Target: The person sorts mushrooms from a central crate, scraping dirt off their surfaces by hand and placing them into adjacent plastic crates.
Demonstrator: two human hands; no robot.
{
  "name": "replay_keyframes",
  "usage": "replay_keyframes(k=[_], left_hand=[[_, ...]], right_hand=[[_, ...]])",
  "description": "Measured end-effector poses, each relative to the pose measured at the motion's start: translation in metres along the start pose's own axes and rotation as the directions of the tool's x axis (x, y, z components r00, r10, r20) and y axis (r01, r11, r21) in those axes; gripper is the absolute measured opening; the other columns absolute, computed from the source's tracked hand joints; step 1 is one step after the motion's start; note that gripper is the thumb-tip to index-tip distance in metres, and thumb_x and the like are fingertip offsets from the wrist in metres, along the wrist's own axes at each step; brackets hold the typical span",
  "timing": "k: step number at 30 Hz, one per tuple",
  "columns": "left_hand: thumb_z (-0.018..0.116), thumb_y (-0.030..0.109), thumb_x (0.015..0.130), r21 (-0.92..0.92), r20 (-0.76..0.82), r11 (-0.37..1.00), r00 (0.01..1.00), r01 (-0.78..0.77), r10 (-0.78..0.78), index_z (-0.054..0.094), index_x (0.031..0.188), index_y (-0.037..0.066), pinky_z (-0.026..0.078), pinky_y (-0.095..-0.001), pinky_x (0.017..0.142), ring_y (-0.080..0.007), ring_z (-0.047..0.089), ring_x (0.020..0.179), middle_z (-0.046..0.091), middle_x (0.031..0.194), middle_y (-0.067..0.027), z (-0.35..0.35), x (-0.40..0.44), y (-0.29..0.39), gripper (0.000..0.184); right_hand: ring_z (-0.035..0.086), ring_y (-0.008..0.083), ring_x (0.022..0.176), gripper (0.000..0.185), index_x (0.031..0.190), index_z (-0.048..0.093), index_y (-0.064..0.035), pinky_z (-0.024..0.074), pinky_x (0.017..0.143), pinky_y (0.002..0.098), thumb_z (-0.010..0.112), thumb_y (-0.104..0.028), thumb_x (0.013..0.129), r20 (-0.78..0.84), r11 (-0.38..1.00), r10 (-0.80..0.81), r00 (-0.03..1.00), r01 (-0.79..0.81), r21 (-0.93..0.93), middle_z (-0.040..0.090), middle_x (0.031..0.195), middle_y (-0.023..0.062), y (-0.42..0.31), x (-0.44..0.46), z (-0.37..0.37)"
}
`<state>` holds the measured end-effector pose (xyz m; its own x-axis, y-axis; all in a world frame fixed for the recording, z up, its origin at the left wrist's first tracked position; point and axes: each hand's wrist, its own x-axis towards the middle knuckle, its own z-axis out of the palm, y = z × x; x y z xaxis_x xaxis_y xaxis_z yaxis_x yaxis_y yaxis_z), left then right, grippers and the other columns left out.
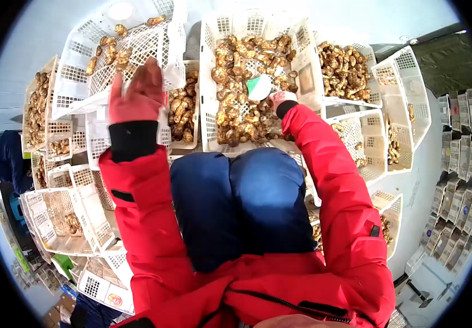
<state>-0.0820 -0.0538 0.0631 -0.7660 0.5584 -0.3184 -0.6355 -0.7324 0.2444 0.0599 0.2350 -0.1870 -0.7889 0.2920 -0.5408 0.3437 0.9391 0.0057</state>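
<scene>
My left hand (pixel 136 93) is raised over the near edge of the upper-left white crate (pixel 71 93), fingers spread, slightly blurred. Several brown mushroom-like pieces (pixel 110 53) lie in that crate. In the middle, a large white crate (pixel 208 71) holds many more brown pieces (pixel 236 117). Over its right part, my right hand (pixel 283 98) is closed beside a white-and-green object (pixel 259 87) that it seems to hold; the fingers are partly hidden. Between these crates sits a narrower crate with brown pieces (pixel 183 112).
Around me stand more crates: one full of brown pieces (pixel 345 71) at the upper right, stacked ones (pixel 411 82) farther right, others (pixel 55 218) at lower left. A person in dark clothes (pixel 9 161) bends at the far left. Stacked packs (pixel 460 164) lie far right.
</scene>
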Motion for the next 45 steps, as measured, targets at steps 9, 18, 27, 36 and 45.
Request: replay_keyframes(k=[9, 18, 27, 36, 45], left_hand=[[0.050, 0.014, 0.083, 0.996, -0.067, 0.025, 0.940, 0.080, -0.335, 0.047, 0.111, 0.000, 0.040, -0.0200, 0.062, -0.0081, 0.049, 0.071, 0.055, 0.085, -0.0032, -0.016, -0.021, -0.113, 0.031], [0.048, 0.015, 0.081, 0.750, 0.117, 0.647, 0.937, 0.133, -0.329, 0.048, 0.104, 0.005, 0.039, -0.0329, 0.085, -0.0198, 0.050, 0.090, 0.053, 0.090, -0.0087, -0.050, -0.016, -0.108, 0.025], [0.050, 0.016, 0.086, 0.628, 0.071, 0.730, 0.915, 0.268, -0.397, 0.041, 0.118, 0.001, 0.044, -0.0398, 0.081, -0.0276, 0.054, 0.097, 0.052, 0.109, -0.0141, -0.027, -0.030, -0.097, 0.036], [0.045, 0.026, 0.086, 0.130, 0.036, 0.935, 0.941, 0.331, -0.338, 0.045, 0.110, -0.002, 0.043, -0.0333, 0.076, -0.0224, 0.051, 0.087, 0.053, 0.096, -0.0120, 0.001, -0.021, -0.058, 0.037], [0.043, 0.027, 0.087, 0.166, 0.040, 0.978, 0.990, 0.128, -0.136, 0.047, 0.109, 0.000, 0.046, -0.0342, 0.074, -0.0230, 0.053, 0.093, 0.054, 0.107, -0.0139, 0.012, -0.022, -0.048, 0.035]], right_hand=[[0.055, 0.0120, 0.060, 0.024, 0.098, 0.055, 0.0017, 0.0452, 0.057, 0.0242, 0.056, -0.011, 0.078, -0.067, -0.054, -0.173, 0.983, 0.059, 0.997, 0.059, 0.075, 0.0045, -0.026, -0.126, -0.096], [0.053, 0.0104, 0.084, 0.049, 0.120, 0.042, 0.0012, 0.0427, 0.073, 0.0237, 0.057, -0.013, 0.076, -0.431, 0.066, -0.177, 0.885, 0.448, 0.892, 0.057, 0.098, 0.0084, -0.062, -0.192, -0.148], [0.054, 0.0101, 0.074, 0.032, 0.107, 0.054, -0.0008, 0.0433, 0.066, 0.0224, 0.051, -0.015, 0.079, -0.481, 0.167, -0.038, 0.876, 0.481, 0.861, 0.060, 0.084, 0.0065, -0.045, -0.174, -0.155], [0.060, 0.0158, 0.075, 0.032, 0.116, 0.048, -0.0035, 0.0494, 0.065, 0.0283, 0.046, -0.014, 0.086, -0.162, -0.264, 0.225, 0.961, 0.221, 0.939, 0.060, 0.091, 0.0070, 0.046, -0.101, -0.101], [0.059, 0.0258, 0.085, 0.041, 0.106, 0.056, -0.0091, 0.0456, 0.075, 0.0317, 0.051, -0.029, 0.071, -0.190, 0.786, 0.369, 0.910, -0.196, 0.586, 0.061, 0.089, 0.0164, 0.031, 0.032, -0.032]])
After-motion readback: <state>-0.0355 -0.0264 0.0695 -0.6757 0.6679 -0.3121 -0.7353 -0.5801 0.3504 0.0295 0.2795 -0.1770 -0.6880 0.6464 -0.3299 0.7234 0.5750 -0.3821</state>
